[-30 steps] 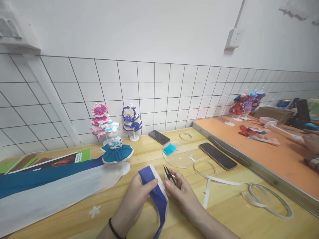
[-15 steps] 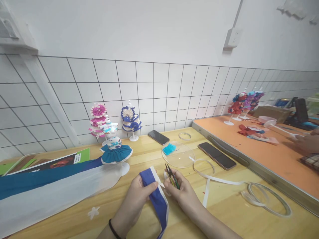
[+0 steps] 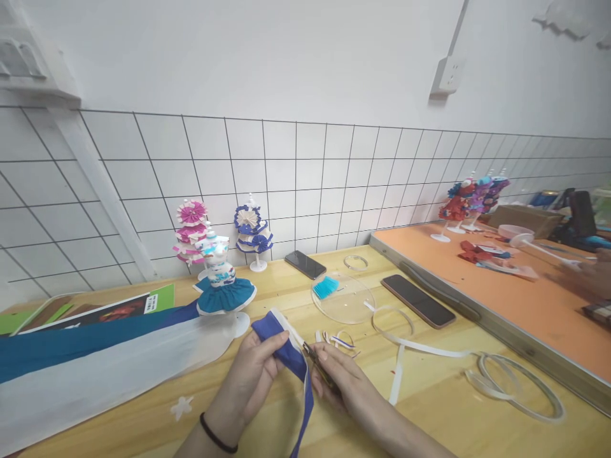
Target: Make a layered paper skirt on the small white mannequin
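Note:
My left hand (image 3: 255,366) pinches a blue fabric strip (image 3: 291,362) with a white edge between thumb and fingers. The strip's long end hangs down toward the table's front. Closed around a pair of small dark scissors (image 3: 321,370), my right hand (image 3: 341,375) has their tips at the strip's white edge. Whether the blades are apart is too small to tell. Just beyond that hand lie several thin white and blue trimmings (image 3: 341,342). A round clear plate (image 3: 351,305) behind them bears a pleated turquoise piece (image 3: 326,287).
Small dress stands in teal (image 3: 224,296), pink (image 3: 191,232) and blue (image 3: 255,238) stand at back left. Teal and white fabric (image 3: 119,375) spreads leftward. Two phones (image 3: 305,264) (image 3: 417,300) and white ribbon coils (image 3: 520,388) lie rightward. Another person's hand (image 3: 599,273) is over the orange table (image 3: 539,312).
The scissors have turned from pointing away in my right hand to meeting the strip's edge. My left hand moved slightly left with the strip. Trimmings now show beyond my right hand.

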Demonstrator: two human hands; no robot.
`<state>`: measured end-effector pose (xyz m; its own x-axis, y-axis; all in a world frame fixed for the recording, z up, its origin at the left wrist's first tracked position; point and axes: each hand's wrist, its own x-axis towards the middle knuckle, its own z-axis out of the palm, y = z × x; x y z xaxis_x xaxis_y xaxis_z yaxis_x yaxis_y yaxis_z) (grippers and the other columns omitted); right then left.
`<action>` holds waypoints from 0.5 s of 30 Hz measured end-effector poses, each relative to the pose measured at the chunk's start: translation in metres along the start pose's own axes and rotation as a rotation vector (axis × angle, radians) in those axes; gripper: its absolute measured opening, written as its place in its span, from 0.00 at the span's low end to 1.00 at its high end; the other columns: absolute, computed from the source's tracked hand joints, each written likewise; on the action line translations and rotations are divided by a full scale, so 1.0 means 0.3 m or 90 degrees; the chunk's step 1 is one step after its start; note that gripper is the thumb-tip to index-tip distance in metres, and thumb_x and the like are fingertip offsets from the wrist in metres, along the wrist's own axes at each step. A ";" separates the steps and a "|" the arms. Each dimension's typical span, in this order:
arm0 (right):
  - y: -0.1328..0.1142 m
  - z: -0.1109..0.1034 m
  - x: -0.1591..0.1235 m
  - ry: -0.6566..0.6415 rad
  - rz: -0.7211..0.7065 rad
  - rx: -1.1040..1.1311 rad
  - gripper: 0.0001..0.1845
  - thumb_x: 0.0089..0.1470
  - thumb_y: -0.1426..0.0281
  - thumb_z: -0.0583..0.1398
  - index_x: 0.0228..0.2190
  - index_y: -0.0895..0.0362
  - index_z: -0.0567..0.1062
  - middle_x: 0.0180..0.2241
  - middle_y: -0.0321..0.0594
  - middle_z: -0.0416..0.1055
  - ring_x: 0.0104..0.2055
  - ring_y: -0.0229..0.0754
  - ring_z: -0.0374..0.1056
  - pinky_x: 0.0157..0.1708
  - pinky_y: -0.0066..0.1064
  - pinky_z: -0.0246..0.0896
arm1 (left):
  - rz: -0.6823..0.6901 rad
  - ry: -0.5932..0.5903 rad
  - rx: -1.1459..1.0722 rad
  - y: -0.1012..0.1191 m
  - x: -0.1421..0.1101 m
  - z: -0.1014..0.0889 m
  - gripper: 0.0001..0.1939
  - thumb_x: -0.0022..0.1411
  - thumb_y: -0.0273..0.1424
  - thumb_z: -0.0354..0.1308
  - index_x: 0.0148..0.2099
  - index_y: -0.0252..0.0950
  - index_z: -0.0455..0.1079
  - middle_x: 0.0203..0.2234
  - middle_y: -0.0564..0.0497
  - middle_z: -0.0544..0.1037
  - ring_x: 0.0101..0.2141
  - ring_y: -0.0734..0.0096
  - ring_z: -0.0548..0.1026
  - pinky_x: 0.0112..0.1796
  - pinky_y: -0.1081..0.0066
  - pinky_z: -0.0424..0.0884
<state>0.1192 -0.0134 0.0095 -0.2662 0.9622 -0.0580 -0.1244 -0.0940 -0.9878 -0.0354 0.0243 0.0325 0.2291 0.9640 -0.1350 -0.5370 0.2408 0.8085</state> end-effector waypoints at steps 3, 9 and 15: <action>0.012 -0.002 0.000 -0.018 0.002 0.039 0.18 0.56 0.53 0.52 0.32 0.57 0.66 0.18 0.28 0.58 0.16 0.29 0.45 0.16 0.25 0.34 | 0.001 -0.007 -0.029 -0.002 -0.001 0.000 0.09 0.48 0.22 0.64 0.31 0.33 0.67 0.24 0.54 0.76 0.26 0.76 0.73 0.30 0.75 0.70; 0.002 0.007 -0.007 -0.020 -0.012 0.071 0.18 0.54 0.53 0.54 0.34 0.56 0.68 0.18 0.29 0.58 0.17 0.30 0.47 0.17 0.24 0.36 | -0.027 -0.010 -0.018 -0.011 -0.008 0.008 0.12 0.48 0.21 0.63 0.36 0.34 0.67 0.24 0.54 0.75 0.26 0.74 0.73 0.30 0.72 0.70; -0.012 0.010 -0.012 -0.024 0.003 0.060 0.18 0.54 0.52 0.54 0.34 0.55 0.68 0.17 0.27 0.57 0.16 0.29 0.43 0.16 0.24 0.33 | -0.003 0.005 0.004 -0.024 -0.006 0.011 0.12 0.47 0.23 0.65 0.34 0.33 0.68 0.24 0.54 0.75 0.26 0.75 0.72 0.31 0.73 0.70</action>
<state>0.1177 -0.0173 0.0137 -0.3029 0.9514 -0.0555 -0.2114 -0.1238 -0.9695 -0.0295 0.0205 0.0288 0.2250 0.9637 -0.1433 -0.5303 0.2446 0.8117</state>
